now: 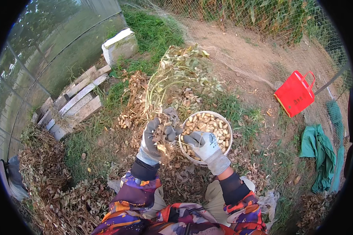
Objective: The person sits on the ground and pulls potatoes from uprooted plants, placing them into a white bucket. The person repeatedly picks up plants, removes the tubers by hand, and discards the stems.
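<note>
My left hand (151, 140), in a grey-coated work glove, grips the root end of a peanut plant (158, 91). Its stems and wilting leaves stretch away from me, past the hand. Dry roots and crumpled leaf matter hang beside the fingers. My right hand (205, 147), gloved alike, is over the left side of a round white bucket (230, 129), fingers curled together. Thin root strands show near its fingertips; whether it pinches a pod is hidden. Unshelled peanuts (207, 122) fill the bucket close to its rim.
Pulled peanut plants with pods (125, 120) lie beyond my left hand. Dried vines (47, 164) are heaped at left, near stacked concrete posts (82, 97) and a white block (119, 45). A red bag (294, 94), green sheeting (317, 152) and netting (247, 73) are at right.
</note>
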{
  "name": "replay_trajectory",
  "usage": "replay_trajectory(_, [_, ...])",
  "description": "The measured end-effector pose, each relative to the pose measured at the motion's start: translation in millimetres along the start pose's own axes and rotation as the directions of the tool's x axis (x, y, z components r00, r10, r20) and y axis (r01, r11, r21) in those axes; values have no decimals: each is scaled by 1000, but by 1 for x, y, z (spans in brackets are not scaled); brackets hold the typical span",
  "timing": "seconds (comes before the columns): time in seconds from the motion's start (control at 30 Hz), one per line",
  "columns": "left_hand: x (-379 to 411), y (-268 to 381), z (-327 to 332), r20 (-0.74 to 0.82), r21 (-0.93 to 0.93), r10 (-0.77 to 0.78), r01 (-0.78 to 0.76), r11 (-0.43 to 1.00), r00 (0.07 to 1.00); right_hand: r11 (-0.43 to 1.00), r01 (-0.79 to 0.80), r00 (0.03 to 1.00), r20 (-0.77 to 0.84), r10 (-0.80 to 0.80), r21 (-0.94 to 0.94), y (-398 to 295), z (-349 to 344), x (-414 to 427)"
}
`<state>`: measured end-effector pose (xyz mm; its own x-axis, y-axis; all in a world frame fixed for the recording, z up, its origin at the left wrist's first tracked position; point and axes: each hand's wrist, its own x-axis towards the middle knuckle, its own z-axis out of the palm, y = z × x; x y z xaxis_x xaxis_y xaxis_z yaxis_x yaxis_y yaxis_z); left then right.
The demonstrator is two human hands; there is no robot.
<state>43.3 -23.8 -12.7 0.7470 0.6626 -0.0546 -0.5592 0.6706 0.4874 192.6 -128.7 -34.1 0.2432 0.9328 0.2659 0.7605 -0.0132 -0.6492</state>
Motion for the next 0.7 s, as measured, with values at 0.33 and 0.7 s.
replay_trajectory(0.33, [13, -6, -35, -251, 563, 358, -165, 810, 900, 348, -88, 975, 10, 222, 933, -6, -33, 7])
replay_trajectory(0.7, [13, -27, -43, -231, 641, 410, -179, 746, 882, 942, 207, 962, 230, -147, -266, -27, 17, 2])
